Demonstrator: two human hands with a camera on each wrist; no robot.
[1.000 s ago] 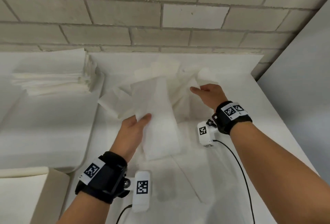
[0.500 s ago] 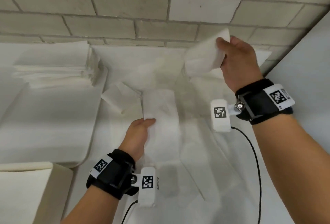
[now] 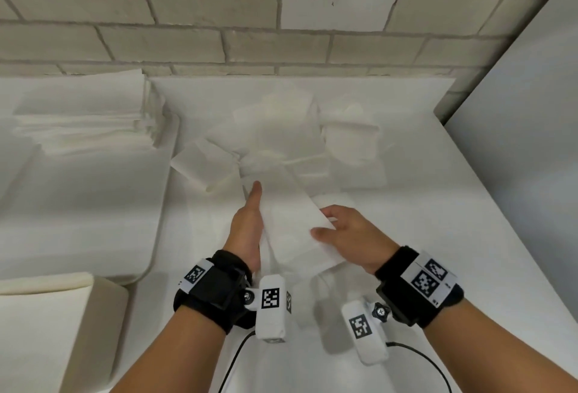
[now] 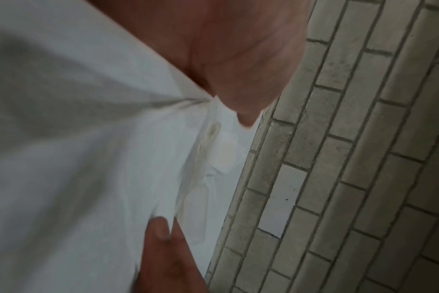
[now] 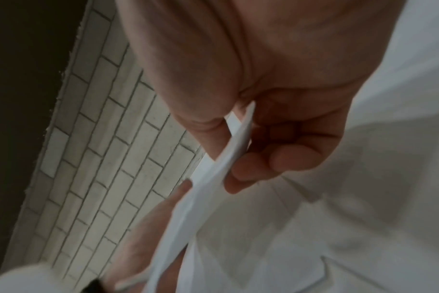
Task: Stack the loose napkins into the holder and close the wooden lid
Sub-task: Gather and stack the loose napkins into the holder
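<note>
I hold a small bundle of folded white napkins (image 3: 291, 220) above the table between both hands. My left hand (image 3: 250, 214) grips its left long edge, thumb on top and fingers hidden beneath. My right hand (image 3: 325, 223) pinches the near right corner; in the right wrist view the napkin edge (image 5: 228, 158) sits between thumb and curled fingers (image 5: 288, 154). In the left wrist view the napkins (image 4: 88, 158) fill the frame under the palm. Several loose napkins (image 3: 281, 133) lie scattered behind. I cannot tell where the wooden lid is.
A tall pile of napkins (image 3: 84, 120) stands at the far left on a large white rounded panel (image 3: 78, 211). A cream box (image 3: 47, 323) sits at the near left corner. A brick wall (image 3: 281, 42) closes the back, and a grey panel (image 3: 525, 142) the right.
My right hand took a napkin from the far pile, lifted it high, then brought it down and toward me onto the napkin in my left hand. Both hands now hold the bundle together.
</note>
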